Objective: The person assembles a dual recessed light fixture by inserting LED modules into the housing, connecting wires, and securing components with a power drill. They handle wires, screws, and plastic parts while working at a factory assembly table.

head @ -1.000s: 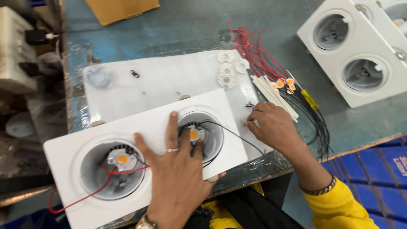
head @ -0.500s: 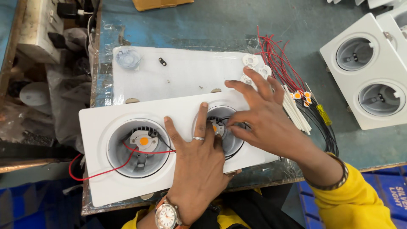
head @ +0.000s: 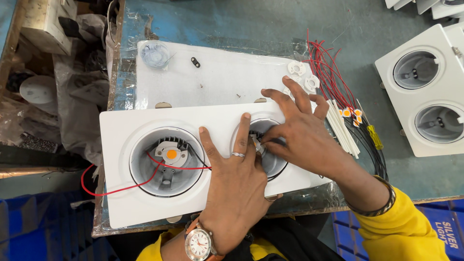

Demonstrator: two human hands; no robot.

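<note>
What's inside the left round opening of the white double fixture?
In the left opening: a finned heat sink with an orange-centred LED chip, red wire crossing. What's beneath the chip is covered.

blue crate (head: pixel 437 227) | bottom right, below table edge | white lettering on its side

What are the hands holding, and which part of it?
The left hand lies flat on the white double lamp housing, pressing its face between the two round openings. The right hand pinches something small inside the right opening; what it is cannot be told.
</note>
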